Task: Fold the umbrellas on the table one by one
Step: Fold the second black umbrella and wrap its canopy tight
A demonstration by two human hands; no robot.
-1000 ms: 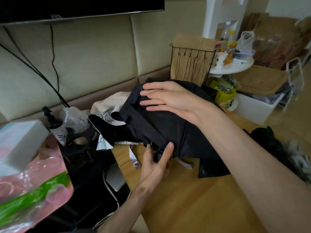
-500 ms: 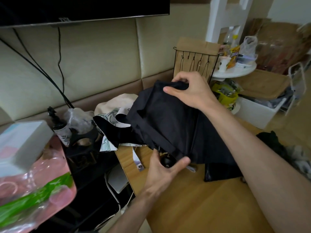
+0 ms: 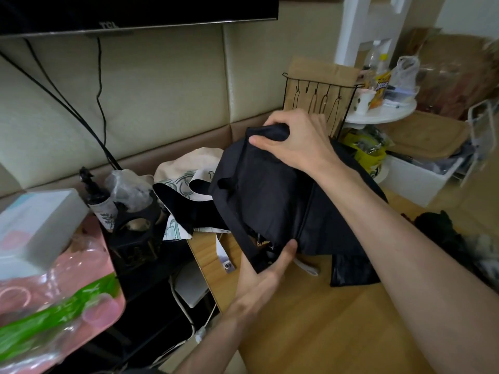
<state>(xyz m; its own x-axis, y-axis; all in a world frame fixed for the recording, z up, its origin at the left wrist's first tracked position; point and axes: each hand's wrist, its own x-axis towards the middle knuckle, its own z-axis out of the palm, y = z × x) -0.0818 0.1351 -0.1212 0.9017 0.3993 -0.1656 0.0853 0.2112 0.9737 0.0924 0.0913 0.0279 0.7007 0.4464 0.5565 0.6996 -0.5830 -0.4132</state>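
The fingers [image 3: 280, 120] of the right hand [image 3: 297, 147] were curled tight over a bunched fold at the top of the black umbrella [image 3: 270, 198], with the thumb pressed flat along the cloth just below. The left hand [image 3: 259, 279] held the umbrella's lower end from underneath. Its thumb lay up against the hem, and its other fingers were hidden under the fabric, so they appeared to be wrapped round that end, though the view did not settle it.

The umbrella hung between the two hands over the far left corner of the wooden table [image 3: 324, 333], its canopy loose and partly gathered, with small metal parts showing at the bottom opening. A flat black piece of fabric [image 3: 351, 271] lay on the table just right of the left hand, touching the canopy's lower edge. A white strap [image 3: 224, 255] with a metal clip lay near the table's left edge. A dark heap [image 3: 442, 230] sat by the right edge. A cream printed cloth [image 3: 189, 168] lay behind the umbrella, beyond the far left corner.
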